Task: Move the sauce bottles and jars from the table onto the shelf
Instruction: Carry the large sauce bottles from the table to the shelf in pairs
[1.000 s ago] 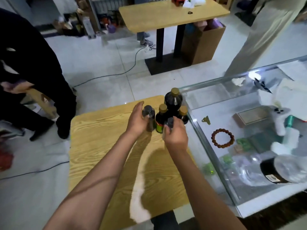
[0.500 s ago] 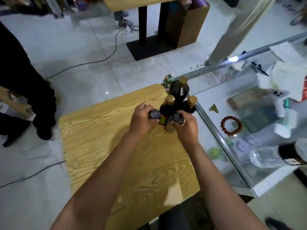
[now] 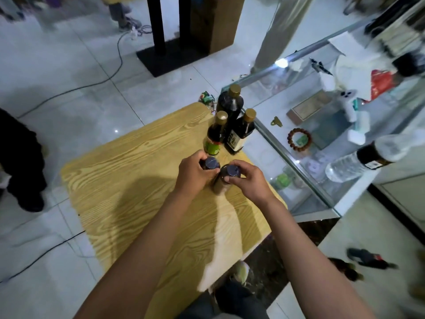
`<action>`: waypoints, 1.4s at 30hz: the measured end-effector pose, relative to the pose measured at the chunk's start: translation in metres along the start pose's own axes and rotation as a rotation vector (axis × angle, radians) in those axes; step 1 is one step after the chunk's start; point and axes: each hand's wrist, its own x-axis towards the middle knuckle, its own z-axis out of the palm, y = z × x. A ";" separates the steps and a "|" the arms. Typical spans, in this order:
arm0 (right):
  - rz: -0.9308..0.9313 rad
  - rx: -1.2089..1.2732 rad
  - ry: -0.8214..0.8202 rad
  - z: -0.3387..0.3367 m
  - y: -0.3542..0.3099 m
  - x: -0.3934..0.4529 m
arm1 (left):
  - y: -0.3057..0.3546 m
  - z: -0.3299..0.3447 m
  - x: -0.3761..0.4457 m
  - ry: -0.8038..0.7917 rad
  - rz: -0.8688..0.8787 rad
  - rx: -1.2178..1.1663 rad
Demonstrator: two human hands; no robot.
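Gripping left: left hand (image 3: 194, 174), fingers curled round a dark-capped jar (image 3: 211, 163) over the wooden table (image 3: 128, 180).
Gripping right: right hand (image 3: 249, 180), fingertips (image 3: 226, 179) pinching a second jar (image 3: 226, 178), touching the first.
Bottles: three gold-capped sauce bottles (image 3: 230, 120) clustered at the table's far corner, beside the glass case (image 3: 299, 162).

Labels on bottles (image 3: 234, 139) too blurred; no text legible.

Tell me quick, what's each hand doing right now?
Left hand: gripping a small dark-capped jar.
Right hand: gripping the other small jar.
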 end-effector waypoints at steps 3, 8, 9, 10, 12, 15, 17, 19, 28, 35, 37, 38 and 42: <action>0.015 0.046 0.016 -0.002 0.009 -0.032 | 0.008 0.009 -0.019 0.000 0.000 0.019; 0.072 0.161 0.048 -0.020 0.019 -0.076 | 0.031 0.025 -0.044 -0.146 -0.011 0.011; 0.092 0.200 0.074 -0.026 0.022 -0.084 | 0.037 0.030 -0.048 -0.167 -0.018 0.026; 0.114 0.232 0.105 -0.032 0.023 -0.091 | 0.043 0.035 -0.053 -0.177 -0.022 0.034; 0.148 0.277 0.176 -0.050 0.024 -0.110 | 0.060 0.047 -0.068 -0.195 -0.006 0.017; 0.162 0.368 0.240 -0.086 0.026 -0.147 | 0.099 0.063 -0.098 -0.214 0.027 -0.028; 0.148 0.391 0.301 -0.116 0.025 -0.176 | 0.128 0.078 -0.114 -0.244 0.072 -0.046; 0.123 0.420 0.391 -0.145 0.025 -0.208 | 0.159 0.097 -0.128 -0.300 0.131 -0.073; -0.031 0.526 0.858 -0.266 0.017 -0.360 | 0.321 0.179 -0.216 -0.531 0.464 -0.136; -0.192 0.499 1.185 -0.355 0.009 -0.490 | 0.450 0.243 -0.319 -0.672 0.713 -0.222; -0.211 0.491 1.200 -0.373 0.001 -0.503 | 0.474 0.245 -0.330 -0.674 0.744 -0.256; -0.231 0.480 1.239 -0.386 0.003 -0.522 | 0.490 0.254 -0.350 -0.688 0.764 -0.264; -0.306 0.458 1.357 -0.426 0.019 -0.590 | 0.538 0.290 -0.420 -0.709 0.868 -0.319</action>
